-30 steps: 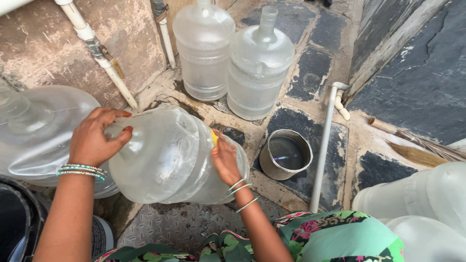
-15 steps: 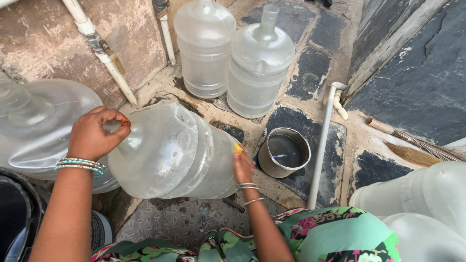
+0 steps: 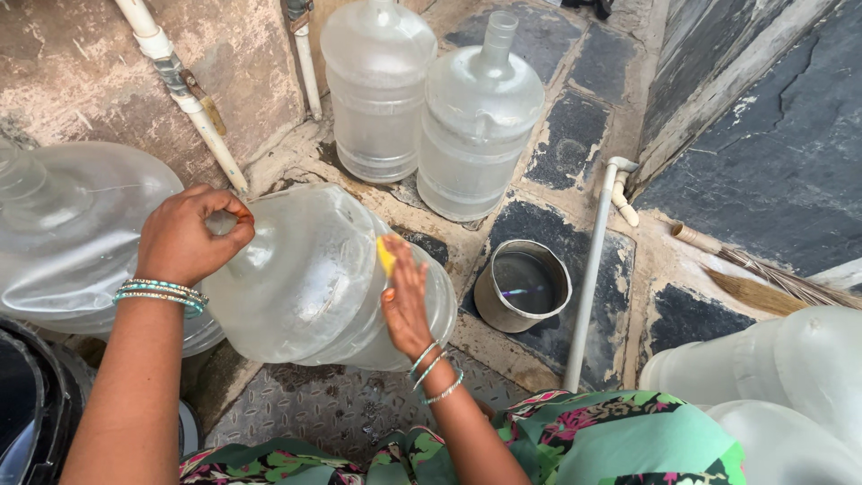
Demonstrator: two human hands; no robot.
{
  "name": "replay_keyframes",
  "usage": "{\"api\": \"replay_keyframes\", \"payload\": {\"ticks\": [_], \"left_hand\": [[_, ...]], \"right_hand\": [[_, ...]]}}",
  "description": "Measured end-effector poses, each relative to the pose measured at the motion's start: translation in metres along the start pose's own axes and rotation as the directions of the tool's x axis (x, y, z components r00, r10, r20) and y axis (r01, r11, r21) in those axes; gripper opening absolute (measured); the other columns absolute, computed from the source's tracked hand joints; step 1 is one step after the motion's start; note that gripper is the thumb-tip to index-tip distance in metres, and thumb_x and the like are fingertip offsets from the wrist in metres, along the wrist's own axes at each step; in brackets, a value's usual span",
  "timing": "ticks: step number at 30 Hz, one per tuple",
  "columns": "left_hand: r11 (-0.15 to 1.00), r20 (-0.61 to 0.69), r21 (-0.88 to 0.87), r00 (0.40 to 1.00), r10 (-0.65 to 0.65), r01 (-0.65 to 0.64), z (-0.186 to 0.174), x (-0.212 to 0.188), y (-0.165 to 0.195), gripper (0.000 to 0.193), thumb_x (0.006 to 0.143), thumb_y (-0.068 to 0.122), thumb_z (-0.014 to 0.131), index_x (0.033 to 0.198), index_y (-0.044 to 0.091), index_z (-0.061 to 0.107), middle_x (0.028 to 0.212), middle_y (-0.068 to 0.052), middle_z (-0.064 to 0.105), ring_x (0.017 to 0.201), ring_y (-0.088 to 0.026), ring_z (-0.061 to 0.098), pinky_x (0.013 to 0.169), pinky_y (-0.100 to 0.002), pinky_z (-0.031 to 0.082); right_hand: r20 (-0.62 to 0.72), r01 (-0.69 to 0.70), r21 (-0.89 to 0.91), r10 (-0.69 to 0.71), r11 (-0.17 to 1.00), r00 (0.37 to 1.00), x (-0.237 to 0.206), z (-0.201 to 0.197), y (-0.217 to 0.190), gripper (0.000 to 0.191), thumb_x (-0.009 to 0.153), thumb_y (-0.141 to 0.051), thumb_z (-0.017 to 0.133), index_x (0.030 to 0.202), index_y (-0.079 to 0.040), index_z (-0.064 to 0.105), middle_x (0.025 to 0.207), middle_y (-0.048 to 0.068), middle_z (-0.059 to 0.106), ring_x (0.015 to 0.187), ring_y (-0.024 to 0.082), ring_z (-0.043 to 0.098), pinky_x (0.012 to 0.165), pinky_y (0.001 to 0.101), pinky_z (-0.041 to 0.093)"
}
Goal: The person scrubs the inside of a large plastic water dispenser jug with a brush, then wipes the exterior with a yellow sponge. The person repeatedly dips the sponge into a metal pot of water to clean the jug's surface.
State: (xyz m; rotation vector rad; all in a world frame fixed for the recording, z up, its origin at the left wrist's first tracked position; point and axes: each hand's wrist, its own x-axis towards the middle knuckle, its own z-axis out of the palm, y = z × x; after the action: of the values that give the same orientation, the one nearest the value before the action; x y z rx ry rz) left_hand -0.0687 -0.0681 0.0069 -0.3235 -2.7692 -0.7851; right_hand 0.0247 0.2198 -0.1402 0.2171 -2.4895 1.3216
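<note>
A large clear plastic water jug (image 3: 310, 278) lies tilted on its side in front of me. My left hand (image 3: 190, 235) is closed around its neck at the left. My right hand (image 3: 406, 301) presses a yellow sponge (image 3: 385, 255) flat against the jug's side near its base. Both wrists wear bangles.
Two more clear jugs (image 3: 377, 85) (image 3: 476, 121) stand upright behind. Another jug (image 3: 63, 233) lies at the left, more at the lower right (image 3: 781, 395). A metal pot (image 3: 523, 286) with water sits on the stone floor beside a white pipe (image 3: 593, 269). A broom (image 3: 763, 278) lies at right.
My left hand has closed tighter around the jug's neck. My right hand with the sponge has slid along the jug's side, down and then back up.
</note>
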Motion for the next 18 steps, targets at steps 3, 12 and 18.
{"api": "replay_keyframes", "payload": {"ticks": [3, 12, 18], "left_hand": [[1.0, 0.01, -0.014, 1.0, -0.001, 0.001, -0.002, -0.002, -0.003, 0.017, 0.076, 0.028, 0.075, 0.087, 0.016, 0.078, 0.094, -0.005, 0.071, 0.089, -0.03, 0.068, 0.079, -0.044, 0.054], [0.999, -0.011, -0.037, 1.0, -0.005, 0.005, -0.003, 0.002, -0.006, 0.018, 0.075, 0.027, 0.076, 0.088, 0.016, 0.079, 0.099, -0.003, 0.074, 0.092, -0.029, 0.069, 0.082, -0.042, 0.055], [0.999, 0.026, -0.046, 1.0, 0.008, -0.007, -0.004, 0.002, -0.002, 0.018, 0.075, 0.026, 0.077, 0.09, 0.016, 0.08, 0.097, -0.004, 0.074, 0.089, -0.028, 0.069, 0.08, -0.042, 0.055]], "right_hand": [[-0.019, -0.338, -0.056, 0.338, 0.939, 0.941, -0.009, -0.002, 0.056, 0.094, 0.097, -0.078, 0.007, 0.162, -0.02, 0.04, 0.149, 0.008, 0.059, 0.146, 0.021, 0.051, 0.132, 0.0482, 0.024], [0.025, -0.475, -0.191, 0.488, 0.859, 0.873, -0.022, -0.01, 0.112, 0.095, 0.095, -0.077, 0.004, 0.158, -0.013, 0.035, 0.166, 0.009, 0.034, 0.158, 0.027, 0.022, 0.128, 0.0523, 0.009], [0.081, 0.07, 0.129, -0.081, 0.989, 0.993, -0.002, -0.01, -0.02, 0.112, 0.09, -0.089, 0.001, 0.163, -0.006, 0.022, 0.171, 0.016, 0.024, 0.162, 0.035, 0.009, 0.129, 0.0532, -0.002]]}}
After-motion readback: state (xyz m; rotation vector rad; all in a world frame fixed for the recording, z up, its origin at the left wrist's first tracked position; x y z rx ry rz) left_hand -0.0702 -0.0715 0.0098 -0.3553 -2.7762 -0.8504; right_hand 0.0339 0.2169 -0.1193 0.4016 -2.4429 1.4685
